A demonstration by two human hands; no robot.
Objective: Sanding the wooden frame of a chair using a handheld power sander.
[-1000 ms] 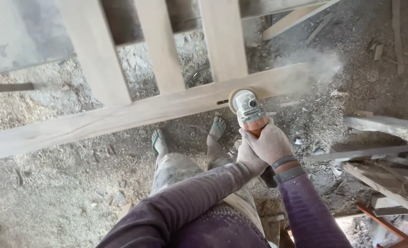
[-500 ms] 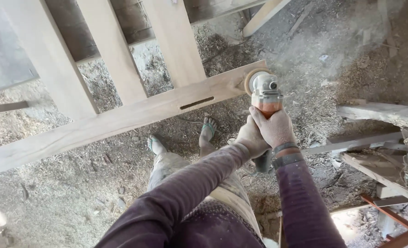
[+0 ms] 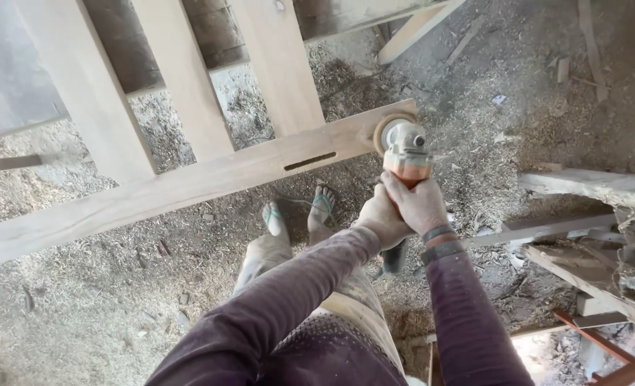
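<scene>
Nearest the camera: two arms in purple sleeves, both reaching forward to one angle grinder (image 3: 405,161).

Left hand (image 3: 380,218): clenched around the grinder's body from the left, just behind the orange housing. Right hand (image 3: 421,204): closed over the same body from above and right; a dark band sits on that wrist. Both grasp the tool; neither is released.

Grinder: count one. Long axis runs from the hands away toward the wooden frame (image 3: 189,182), slightly tilted; dark rear handle end points back toward the person, head points away. The round sanding disc (image 3: 389,127) at the head touches the right end of the frame's long rail.

Below the grinder and left of it: two feet in green-strapped sandals (image 3: 322,204), standing on the floor (image 3: 103,300), one sandal beside the other. Dusty trousers lead back from them.

Wooden frame, beyond the grinder: one long pale rail running left to right, rising toward the grinder end; one dark narrow slot (image 3: 310,161) cut in it just left of the grinder. Three upright slats (image 3: 278,64) join the rail from the far side.

Floor: covered in sawdust and shavings all round the frame.

Right of the grinder: a stack of rough timber pieces (image 3: 589,214), count unclear, with a red metal bar (image 3: 603,343) under it.

No containers seen.
</scene>
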